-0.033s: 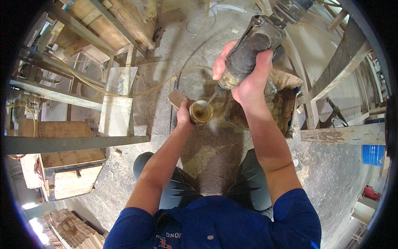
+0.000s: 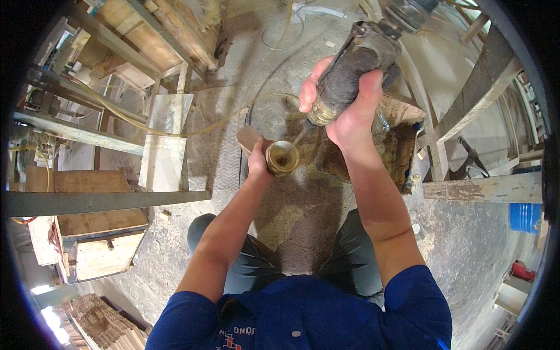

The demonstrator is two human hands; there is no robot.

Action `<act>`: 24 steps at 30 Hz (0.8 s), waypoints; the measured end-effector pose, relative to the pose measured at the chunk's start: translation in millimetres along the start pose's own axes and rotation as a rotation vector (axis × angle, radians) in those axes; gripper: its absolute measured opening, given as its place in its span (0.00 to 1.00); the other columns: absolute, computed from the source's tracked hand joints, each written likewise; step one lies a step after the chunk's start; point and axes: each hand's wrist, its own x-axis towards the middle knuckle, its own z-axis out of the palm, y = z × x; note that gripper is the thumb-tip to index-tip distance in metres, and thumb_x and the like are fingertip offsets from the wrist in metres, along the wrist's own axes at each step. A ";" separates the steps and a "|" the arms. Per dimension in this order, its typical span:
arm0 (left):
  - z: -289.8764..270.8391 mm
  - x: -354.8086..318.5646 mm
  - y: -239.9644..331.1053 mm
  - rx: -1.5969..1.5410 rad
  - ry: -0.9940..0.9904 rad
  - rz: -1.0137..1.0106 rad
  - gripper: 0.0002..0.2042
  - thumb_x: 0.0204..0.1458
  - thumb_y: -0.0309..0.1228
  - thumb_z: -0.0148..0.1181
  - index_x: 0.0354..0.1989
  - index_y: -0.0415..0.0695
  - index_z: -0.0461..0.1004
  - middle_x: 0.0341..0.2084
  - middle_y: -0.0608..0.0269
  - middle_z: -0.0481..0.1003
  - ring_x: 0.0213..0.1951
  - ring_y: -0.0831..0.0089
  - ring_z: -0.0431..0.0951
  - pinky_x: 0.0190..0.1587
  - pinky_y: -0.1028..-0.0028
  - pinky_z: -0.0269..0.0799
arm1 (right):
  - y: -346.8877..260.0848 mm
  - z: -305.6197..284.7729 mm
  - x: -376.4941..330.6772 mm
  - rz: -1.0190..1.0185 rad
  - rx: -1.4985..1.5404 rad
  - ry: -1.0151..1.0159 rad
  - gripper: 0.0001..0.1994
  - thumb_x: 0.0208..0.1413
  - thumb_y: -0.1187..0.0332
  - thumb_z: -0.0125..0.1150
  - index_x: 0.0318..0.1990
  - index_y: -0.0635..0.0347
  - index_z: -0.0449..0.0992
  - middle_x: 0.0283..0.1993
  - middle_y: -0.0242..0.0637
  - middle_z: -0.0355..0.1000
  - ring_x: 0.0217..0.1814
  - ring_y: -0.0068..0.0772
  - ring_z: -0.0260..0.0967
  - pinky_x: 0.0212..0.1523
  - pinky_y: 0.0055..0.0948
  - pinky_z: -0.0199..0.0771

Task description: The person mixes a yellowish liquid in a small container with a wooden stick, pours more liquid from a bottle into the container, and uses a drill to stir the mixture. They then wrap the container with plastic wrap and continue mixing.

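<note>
Raised at the upper right, my right hand (image 2: 357, 111) wraps round a dark, worn power drill (image 2: 347, 79). A thin metal rod (image 2: 301, 135) runs from its front end down into a round, brownish cup (image 2: 283, 163). My left hand (image 2: 258, 158) grips this cup from its left side, the fingers partly hidden behind it. Inside, a yellowish-brown film coats the walls around a darker middle. A flat, rounded wooden piece (image 2: 248, 137) sticks out beyond my left hand; whether it joins the cup I cannot tell.
A yellowish hose (image 2: 216, 125) crosses the floor from the left. An open, stained cardboard box (image 2: 402, 125) stands behind my right forearm. Metal frames and boards (image 2: 111, 201) line the left; wooden beams (image 2: 484, 188) and a blue drum (image 2: 524, 217) are at right.
The rod's end inside the cup looks slightly different. Both hands and the drill keep nearly the same places.
</note>
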 end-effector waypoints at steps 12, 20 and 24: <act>5.0 -10.3 4.1 0.009 0.021 -0.025 0.19 0.56 0.46 0.46 0.39 0.40 0.67 0.33 0.56 0.72 0.37 0.61 0.74 0.43 0.59 0.71 | 1.8 3.3 1.1 0.005 -0.012 -0.001 0.40 0.45 0.27 0.37 0.31 0.63 0.68 0.18 0.38 0.66 0.19 0.32 0.64 0.23 0.29 0.66; 8.4 -16.0 5.1 0.048 0.039 -0.026 0.22 0.56 0.48 0.44 0.41 0.38 0.68 0.36 0.54 0.72 0.39 0.61 0.74 0.44 0.59 0.71 | 5.0 -1.5 3.1 0.011 0.084 -0.002 0.39 0.45 0.27 0.36 0.31 0.62 0.68 0.18 0.37 0.66 0.19 0.32 0.64 0.23 0.30 0.66; 9.7 -19.2 7.5 0.009 0.001 -0.039 0.23 0.56 0.49 0.44 0.42 0.37 0.68 0.36 0.54 0.72 0.39 0.59 0.74 0.45 0.58 0.70 | 4.0 0.3 2.1 0.014 0.016 0.009 0.39 0.45 0.26 0.38 0.31 0.62 0.68 0.18 0.38 0.66 0.19 0.33 0.64 0.23 0.30 0.66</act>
